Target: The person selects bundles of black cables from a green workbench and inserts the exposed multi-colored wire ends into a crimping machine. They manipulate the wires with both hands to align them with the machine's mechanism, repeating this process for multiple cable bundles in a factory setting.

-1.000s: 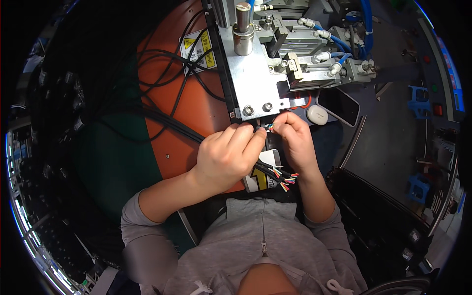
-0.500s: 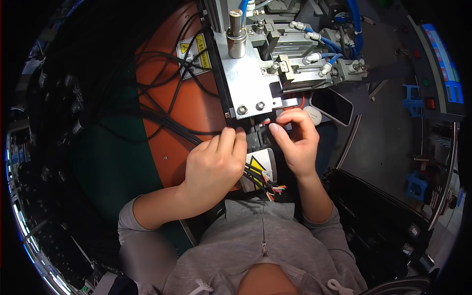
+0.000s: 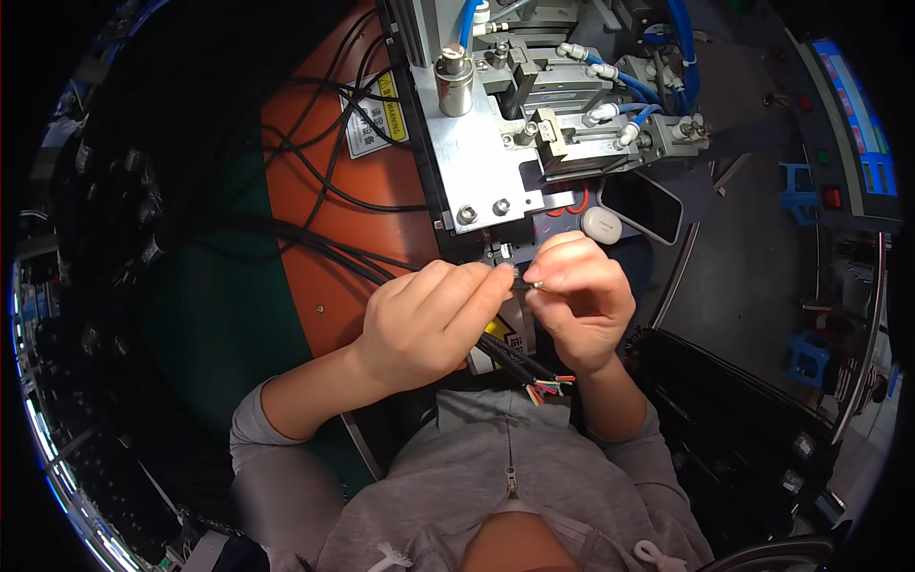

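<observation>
The left hand (image 3: 429, 319) is arching palm-down in front of the metal fixture (image 3: 481, 167), its knuckles facing up and its thumb and forefinger pressing together toward the right, pinching a small dark piece (image 3: 516, 273) whose shape is too tiny to make out. The right hand (image 3: 583, 300) is standing just beside it, wrist below, with thumb and forefinger bending round to the left and pinching a small pale piece (image 3: 539, 284); the fingertips are covering most of it, and whether the two pieces are joining cannot be told. Both forearms are slanting inward from grey sleeves (image 3: 272, 410). The black cables (image 3: 515, 359) are running from the left across the orange worktop (image 3: 334, 297), passing beneath the left hand and emerging below it, their coloured wire ends (image 3: 548, 389) fanning out between the forearms. The left hand's lower fingers are curling out of sight, so their grip on the cables is staying unclear. The cables and left hand are partly covering a yellow-and-white label (image 3: 496, 328), and the cables' far ends are disappearing into darkness at the left.
</observation>
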The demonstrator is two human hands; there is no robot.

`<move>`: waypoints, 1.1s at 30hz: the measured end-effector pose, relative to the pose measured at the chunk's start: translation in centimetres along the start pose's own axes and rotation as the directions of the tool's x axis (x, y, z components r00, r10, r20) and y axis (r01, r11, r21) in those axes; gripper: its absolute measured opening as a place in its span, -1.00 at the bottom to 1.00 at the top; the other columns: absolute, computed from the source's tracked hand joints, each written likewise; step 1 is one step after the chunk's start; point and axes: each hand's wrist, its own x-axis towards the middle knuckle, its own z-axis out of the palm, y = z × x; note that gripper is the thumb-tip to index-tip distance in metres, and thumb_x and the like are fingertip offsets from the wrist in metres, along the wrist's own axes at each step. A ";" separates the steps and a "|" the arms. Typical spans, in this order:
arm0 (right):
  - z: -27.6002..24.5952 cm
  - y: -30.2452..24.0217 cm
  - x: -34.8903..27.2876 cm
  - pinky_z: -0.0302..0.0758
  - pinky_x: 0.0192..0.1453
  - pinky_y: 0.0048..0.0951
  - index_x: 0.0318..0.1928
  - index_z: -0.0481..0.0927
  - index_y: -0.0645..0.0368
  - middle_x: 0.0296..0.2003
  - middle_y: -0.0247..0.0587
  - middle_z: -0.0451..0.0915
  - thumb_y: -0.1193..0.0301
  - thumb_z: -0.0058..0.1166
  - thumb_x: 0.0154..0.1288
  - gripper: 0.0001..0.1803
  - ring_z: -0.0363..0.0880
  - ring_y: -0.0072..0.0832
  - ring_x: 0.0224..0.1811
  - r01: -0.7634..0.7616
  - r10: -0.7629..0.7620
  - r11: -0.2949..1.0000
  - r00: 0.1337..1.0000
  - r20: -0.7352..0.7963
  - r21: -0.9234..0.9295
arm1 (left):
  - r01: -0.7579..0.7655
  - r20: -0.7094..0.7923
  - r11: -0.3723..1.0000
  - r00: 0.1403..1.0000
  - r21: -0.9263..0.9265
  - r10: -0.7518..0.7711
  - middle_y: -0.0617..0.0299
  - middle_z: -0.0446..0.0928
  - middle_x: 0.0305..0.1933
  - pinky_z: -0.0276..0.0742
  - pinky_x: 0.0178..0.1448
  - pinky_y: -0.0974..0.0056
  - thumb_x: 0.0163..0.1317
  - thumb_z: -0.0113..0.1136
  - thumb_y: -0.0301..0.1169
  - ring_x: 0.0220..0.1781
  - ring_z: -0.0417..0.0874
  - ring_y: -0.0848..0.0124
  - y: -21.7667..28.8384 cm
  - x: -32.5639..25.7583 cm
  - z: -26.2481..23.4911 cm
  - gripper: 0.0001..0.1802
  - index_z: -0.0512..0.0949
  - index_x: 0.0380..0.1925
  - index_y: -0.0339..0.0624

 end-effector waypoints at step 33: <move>-0.7 -1.4 1.3 0.36 -0.25 -0.41 -0.43 0.51 0.22 -0.46 -0.20 0.48 0.52 0.26 0.02 -0.84 0.42 -0.32 -0.37 -0.023 0.119 0.834 0.983 0.139 -0.551 | -0.015 0.025 0.992 1.000 0.125 0.011 0.35 0.33 -0.52 0.23 -0.61 0.46 -0.05 0.25 -0.51 -0.55 0.37 0.52 0.1 0.0 0.2 -0.88 0.52 -0.46 -0.13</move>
